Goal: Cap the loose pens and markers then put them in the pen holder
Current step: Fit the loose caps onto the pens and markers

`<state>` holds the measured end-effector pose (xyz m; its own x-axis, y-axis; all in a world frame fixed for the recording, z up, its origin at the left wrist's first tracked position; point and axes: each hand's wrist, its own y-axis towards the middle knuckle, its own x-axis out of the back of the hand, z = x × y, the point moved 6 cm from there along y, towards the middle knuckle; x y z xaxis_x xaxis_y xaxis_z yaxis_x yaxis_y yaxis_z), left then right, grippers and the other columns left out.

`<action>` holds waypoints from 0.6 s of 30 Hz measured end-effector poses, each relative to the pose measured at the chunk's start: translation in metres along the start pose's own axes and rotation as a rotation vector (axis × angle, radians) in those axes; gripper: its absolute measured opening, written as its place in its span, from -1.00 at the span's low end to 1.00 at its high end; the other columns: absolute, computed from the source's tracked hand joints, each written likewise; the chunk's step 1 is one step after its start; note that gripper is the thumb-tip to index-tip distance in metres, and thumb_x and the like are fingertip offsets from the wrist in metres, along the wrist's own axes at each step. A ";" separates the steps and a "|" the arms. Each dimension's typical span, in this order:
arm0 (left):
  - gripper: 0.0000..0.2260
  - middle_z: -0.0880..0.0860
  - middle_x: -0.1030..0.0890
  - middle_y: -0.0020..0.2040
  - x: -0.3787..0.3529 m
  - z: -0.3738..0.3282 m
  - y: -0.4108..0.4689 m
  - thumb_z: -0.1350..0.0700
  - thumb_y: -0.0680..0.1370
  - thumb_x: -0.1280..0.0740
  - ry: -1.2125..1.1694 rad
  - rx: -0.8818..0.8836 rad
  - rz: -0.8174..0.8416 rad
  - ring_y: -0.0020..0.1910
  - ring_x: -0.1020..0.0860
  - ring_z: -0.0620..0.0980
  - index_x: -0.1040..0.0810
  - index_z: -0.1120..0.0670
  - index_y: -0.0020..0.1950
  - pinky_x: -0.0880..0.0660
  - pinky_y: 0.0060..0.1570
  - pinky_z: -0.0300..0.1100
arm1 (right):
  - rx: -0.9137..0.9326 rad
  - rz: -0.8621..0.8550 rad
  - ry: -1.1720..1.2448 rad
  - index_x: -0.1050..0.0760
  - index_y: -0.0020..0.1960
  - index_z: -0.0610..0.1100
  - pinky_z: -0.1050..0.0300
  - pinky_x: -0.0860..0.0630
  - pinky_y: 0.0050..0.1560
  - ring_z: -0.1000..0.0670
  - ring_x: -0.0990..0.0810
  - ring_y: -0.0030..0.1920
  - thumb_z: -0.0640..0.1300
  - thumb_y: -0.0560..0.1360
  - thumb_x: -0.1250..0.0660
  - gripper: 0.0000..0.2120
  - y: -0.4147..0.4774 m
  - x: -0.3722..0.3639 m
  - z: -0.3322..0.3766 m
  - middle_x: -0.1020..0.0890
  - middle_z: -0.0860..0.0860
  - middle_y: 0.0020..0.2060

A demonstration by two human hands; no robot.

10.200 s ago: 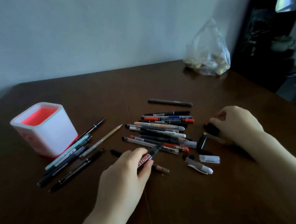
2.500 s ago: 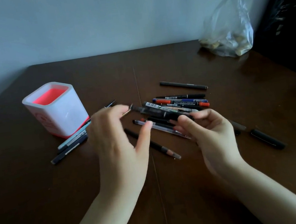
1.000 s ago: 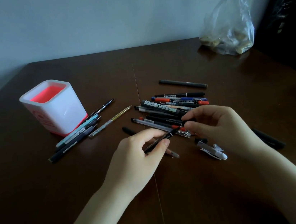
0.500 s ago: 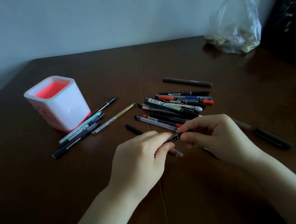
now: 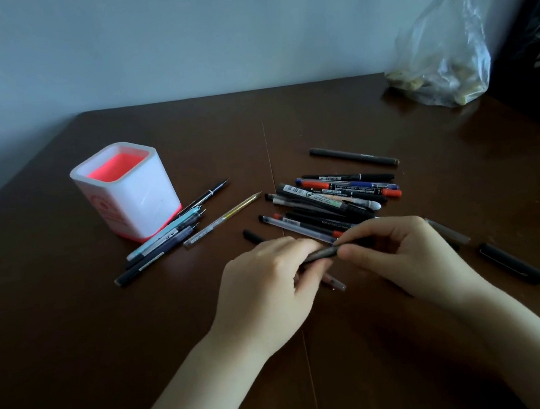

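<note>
Holding one dark pen (image 5: 324, 252) level btwn both hands, just above the surface (image 5: 75, 350). Left hand (image 5: 266, 290): fingers clenched round the barrel end. Right hand (image 5: 402, 255): thumb and forefinger pinched on the other end, where a cap would seat. Judged: cap being pushed home; two-hand grip keeps barrel and cap in line. Whether fully seated: can't tell, join hidden by fingers.

Items outward from the fingers:
- Pile of pens/markers (image 5: 332, 196), just beyond the fingers, lying roughly parallel, some stacked. Awaiting the same treatment, prob.
- Thin pen (image 5: 335, 282), under/just below the fingers, mostly hidden.
- Black cap or short marker (image 5: 513, 263), right of the right hand, apart from it.
- Single dark pen (image 5: 353, 157), beyond the pile, alone.
- Second cluster of pens (image 5: 163, 242), left of the left hand, far end touching the holder's base; staged for loading, likely.
- Pen holder (image 5: 129, 192), white, red inside, upright, far left; no pens seen in it.

Surface: dark brown wood, seam down the middle. Room: plain pale wall behind; clear plastic bag (image 5: 441, 54) at far right corner; dim light.
</note>
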<state>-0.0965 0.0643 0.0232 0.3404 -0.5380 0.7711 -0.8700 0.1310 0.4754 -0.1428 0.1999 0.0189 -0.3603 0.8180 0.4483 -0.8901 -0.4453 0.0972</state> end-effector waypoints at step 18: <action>-0.66 0.03 -0.52 0.18 0.014 0.097 0.005 0.11 0.56 -0.21 0.449 0.456 0.059 0.16 -0.45 0.03 -0.35 0.02 0.34 -0.40 0.11 -0.09 | -0.072 -0.353 -0.561 -0.54 0.05 -0.04 0.20 -0.42 -0.09 0.06 -0.51 -0.08 -0.18 0.47 -0.31 -0.83 0.045 0.063 -0.022 -0.57 0.03 -0.08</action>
<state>-0.1307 -0.0229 -0.0049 0.3174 -0.1271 0.9397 -0.9225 -0.2709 0.2749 -0.2119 0.2390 0.0317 0.1388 0.5884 0.7965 -0.9514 -0.1441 0.2722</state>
